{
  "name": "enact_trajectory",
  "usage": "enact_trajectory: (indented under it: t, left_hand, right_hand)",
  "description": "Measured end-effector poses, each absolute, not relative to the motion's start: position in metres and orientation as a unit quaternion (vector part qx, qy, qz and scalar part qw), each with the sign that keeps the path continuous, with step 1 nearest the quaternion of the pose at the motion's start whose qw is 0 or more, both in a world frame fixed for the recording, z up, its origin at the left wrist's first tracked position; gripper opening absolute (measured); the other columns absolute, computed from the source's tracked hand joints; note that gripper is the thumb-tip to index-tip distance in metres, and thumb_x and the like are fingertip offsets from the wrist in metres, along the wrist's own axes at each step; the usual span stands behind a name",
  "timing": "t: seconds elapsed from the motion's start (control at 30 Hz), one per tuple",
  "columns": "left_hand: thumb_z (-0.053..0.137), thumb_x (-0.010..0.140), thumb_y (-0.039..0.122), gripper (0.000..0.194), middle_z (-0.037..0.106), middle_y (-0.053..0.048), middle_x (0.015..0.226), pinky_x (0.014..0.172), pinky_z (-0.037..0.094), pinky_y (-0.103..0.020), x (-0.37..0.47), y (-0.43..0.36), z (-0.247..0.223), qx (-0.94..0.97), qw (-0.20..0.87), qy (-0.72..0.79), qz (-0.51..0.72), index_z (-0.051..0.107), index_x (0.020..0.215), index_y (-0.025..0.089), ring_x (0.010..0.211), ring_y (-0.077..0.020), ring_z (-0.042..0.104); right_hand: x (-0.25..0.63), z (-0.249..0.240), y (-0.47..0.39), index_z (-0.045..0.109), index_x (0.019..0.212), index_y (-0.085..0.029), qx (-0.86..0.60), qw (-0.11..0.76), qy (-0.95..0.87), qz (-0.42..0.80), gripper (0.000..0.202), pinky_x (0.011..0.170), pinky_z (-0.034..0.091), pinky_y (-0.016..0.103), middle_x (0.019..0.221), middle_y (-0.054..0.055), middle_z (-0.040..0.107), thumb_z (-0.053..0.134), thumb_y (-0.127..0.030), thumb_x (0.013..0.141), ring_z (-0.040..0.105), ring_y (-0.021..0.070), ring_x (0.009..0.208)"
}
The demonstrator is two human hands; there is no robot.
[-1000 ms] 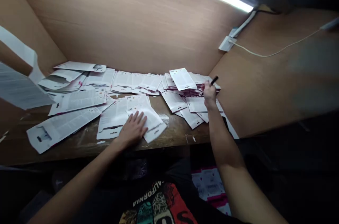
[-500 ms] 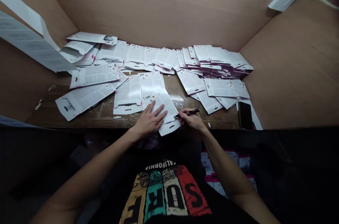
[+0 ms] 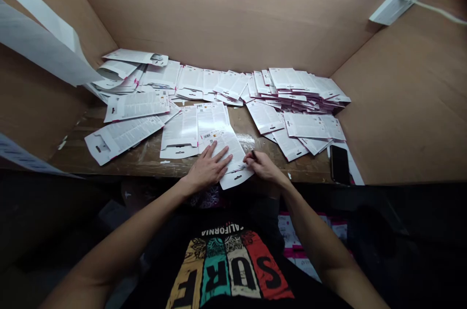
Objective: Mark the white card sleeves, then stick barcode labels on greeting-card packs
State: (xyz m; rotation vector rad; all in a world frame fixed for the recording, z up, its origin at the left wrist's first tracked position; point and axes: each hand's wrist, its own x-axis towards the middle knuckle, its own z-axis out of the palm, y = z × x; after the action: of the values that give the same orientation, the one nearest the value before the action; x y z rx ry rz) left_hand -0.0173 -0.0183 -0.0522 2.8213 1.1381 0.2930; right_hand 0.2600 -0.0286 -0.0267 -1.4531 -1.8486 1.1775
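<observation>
A white printed packet (image 3: 233,155) with a hang-hole flap lies at the front edge of the table, partly over other packets. My left hand (image 3: 209,167) rests flat on it, fingers spread. At the packet's right edge, my right hand (image 3: 264,167) is closed around a black pen (image 3: 254,154). Most of the pen is hidden by the fingers, and its tip cannot be made out. Just left of my left hand lies another white packet (image 3: 179,131) with its flap toward me.
White packets with pink edges (image 3: 310,90) are piled at the back right, and more packets (image 3: 131,104) lie at the left. A black phone (image 3: 339,165) is at the front right. Label strips (image 3: 47,41) hang at the left. Brown panels (image 3: 233,12) enclose the table (image 3: 120,165).
My right hand has turned, and the pen that pointed out to the right is now mostly hidden in the fingers. My left hand stays on the packet. The view has shifted slightly.
</observation>
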Motion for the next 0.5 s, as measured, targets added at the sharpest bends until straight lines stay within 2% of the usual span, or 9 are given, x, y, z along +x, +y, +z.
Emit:
enact_trajectory:
  t: [0.1,0.2,0.27,0.4,0.43,0.5]
  left_hand:
    - [0.046,0.109,0.044,0.052,0.042,-0.003,0.173,0.130,0.028,-0.057,-0.017,-0.019,-0.051,0.921,0.052,0.373,0.097,0.054,0.158,0.031,0.166,-0.0412,0.014]
    - [0.043,0.110,0.044,0.053,0.041,-0.003,0.173,0.130,0.027,-0.058,-0.017,-0.019,-0.049,0.921,0.065,0.374,0.094,0.053,0.159,0.030,0.166,-0.0411,0.012]
    - [0.042,0.110,0.044,0.053,0.041,-0.003,0.173,0.130,0.026,-0.057,-0.017,-0.018,-0.047,0.919,0.074,0.376,0.091,0.052,0.160,0.030,0.167,-0.0402,0.012]
    - [0.045,0.109,0.038,0.051,0.041,-0.002,0.173,0.132,0.024,-0.057,-0.020,-0.014,-0.043,0.920,0.098,0.374,0.071,0.054,0.158,0.029,0.166,-0.0385,0.015]
    - [0.047,0.108,0.038,0.052,0.041,-0.003,0.173,0.132,0.023,-0.058,-0.020,-0.013,-0.041,0.921,0.103,0.369,0.067,0.053,0.158,0.028,0.166,-0.0392,0.016]
    - [0.054,0.104,0.049,0.061,0.042,-0.007,0.172,0.132,0.020,-0.060,-0.021,-0.014,-0.039,0.926,0.112,0.355,0.064,0.051,0.160,0.024,0.165,-0.0429,0.015]
  right_hand:
    - [0.241,-0.030,-0.035,0.069,0.103,-0.020,-0.555,0.129,-0.778,0.264,0.011,0.080,0.045,0.029,0.106,0.009,0.071,0.061,-0.022,0.096,0.064,0.0212,0.092]
    - [0.230,-0.024,-0.044,0.066,0.113,-0.018,-0.571,0.049,-0.797,0.189,0.017,0.079,0.044,0.029,0.116,0.013,0.069,0.055,-0.016,0.099,0.063,0.0225,0.097]
    - [0.233,-0.012,-0.051,0.066,0.110,-0.016,-0.530,0.038,-0.816,0.227,0.016,0.079,0.045,0.029,0.113,0.013,0.070,0.052,-0.017,0.102,0.062,0.0222,0.096]
    - [0.249,0.016,-0.065,0.070,0.101,-0.019,-0.279,0.023,-0.835,0.474,0.018,0.081,0.050,0.028,0.097,0.004,0.071,0.066,-0.036,0.102,0.064,0.0187,0.088]
    - [0.252,0.019,-0.067,0.072,0.103,-0.020,-0.277,0.040,-0.831,0.481,0.021,0.083,0.051,0.029,0.100,0.005,0.071,0.071,-0.040,0.099,0.065,0.0193,0.090]
    - [0.255,0.016,-0.069,0.072,0.114,-0.022,-0.377,0.087,-0.833,0.394,0.032,0.088,0.054,0.033,0.117,0.008,0.070,0.081,-0.044,0.092,0.067,0.0236,0.103]
